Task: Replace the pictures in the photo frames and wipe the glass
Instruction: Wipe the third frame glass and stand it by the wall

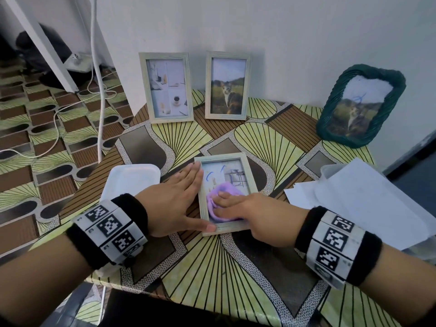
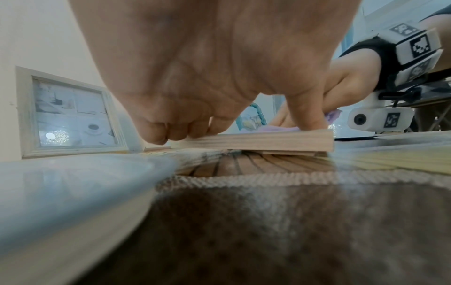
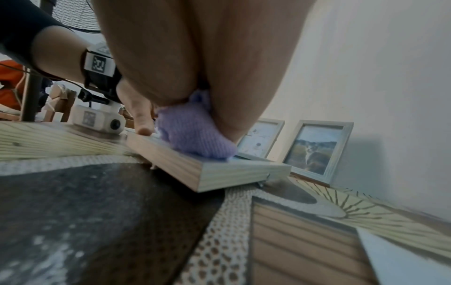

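Observation:
A pale wooden photo frame (image 1: 250, 172) lies flat, glass up, in the middle of the table; its edge shows in the wrist views (image 2: 256, 142) (image 3: 231, 173). Blue scribbles (image 1: 209, 176) mark its glass. My left hand (image 1: 186, 197) lies flat, fingers straight along the frame's left rim and thumb on its near rim. My right hand (image 1: 236, 204) presses a lilac cloth (image 1: 226, 187) (image 3: 195, 135) onto the lower half of the glass with straight fingers. Against the wall stand two more pale frames, a collage picture (image 1: 166, 87) and a cat picture (image 1: 226, 86).
A dark green woven frame (image 1: 361, 105) with a scribbled cat picture leans at the back right. A white plastic lid (image 1: 132, 178) lies just left of my left hand. Loose white sheets (image 1: 358, 199) cover a clear tub at the right edge. Cables run over the floor at left.

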Available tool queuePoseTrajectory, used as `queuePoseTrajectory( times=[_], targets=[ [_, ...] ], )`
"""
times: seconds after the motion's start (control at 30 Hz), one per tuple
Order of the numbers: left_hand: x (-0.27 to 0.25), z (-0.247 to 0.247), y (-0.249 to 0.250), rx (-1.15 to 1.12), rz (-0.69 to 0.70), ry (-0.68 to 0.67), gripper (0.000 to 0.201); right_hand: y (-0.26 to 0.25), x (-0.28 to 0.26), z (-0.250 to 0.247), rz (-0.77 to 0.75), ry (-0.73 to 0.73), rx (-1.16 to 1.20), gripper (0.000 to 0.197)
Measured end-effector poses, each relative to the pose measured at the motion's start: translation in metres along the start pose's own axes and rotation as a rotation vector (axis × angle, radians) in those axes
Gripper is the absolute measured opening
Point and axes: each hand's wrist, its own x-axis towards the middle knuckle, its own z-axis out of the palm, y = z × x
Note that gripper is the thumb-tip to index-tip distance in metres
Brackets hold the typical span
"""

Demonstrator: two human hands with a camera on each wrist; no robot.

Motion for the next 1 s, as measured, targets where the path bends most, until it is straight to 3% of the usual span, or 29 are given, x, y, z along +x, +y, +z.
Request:
queuePoseTrajectory(
  times=[0.13,0.33,0.5,0.63,0.83,1.0],
  targets=[
    [0.0,0.0,0.001,-0.014,-0.001,-0.011,0.127,-0.005,-0.011,-0.003,-0.012,-0.02,-0.028,0.075],
    [0.0,-0.001,-0.001,-0.044,0.008,-0.032,0.127,-0.001,-0.013,-0.013,0.021,-0.029,-0.317,0.039],
    [0.001,-0.001,-0.002,-0.063,0.021,-0.038,0.126,0.008,-0.013,-0.013,0.025,-0.044,-0.472,0.026],
    [0.001,-0.001,-0.001,-0.072,0.029,-0.033,0.126,0.012,-0.008,-0.012,0.055,0.055,-0.43,0.041],
    [0.001,-0.001,-0.001,-0.081,0.037,-0.031,0.126,0.008,0.013,-0.014,0.189,0.028,-0.462,0.054],
    [0.002,-0.001,-0.003,-0.087,0.038,-0.039,0.128,0.009,0.035,-0.021,0.219,0.062,-0.386,0.048]
  ],
)
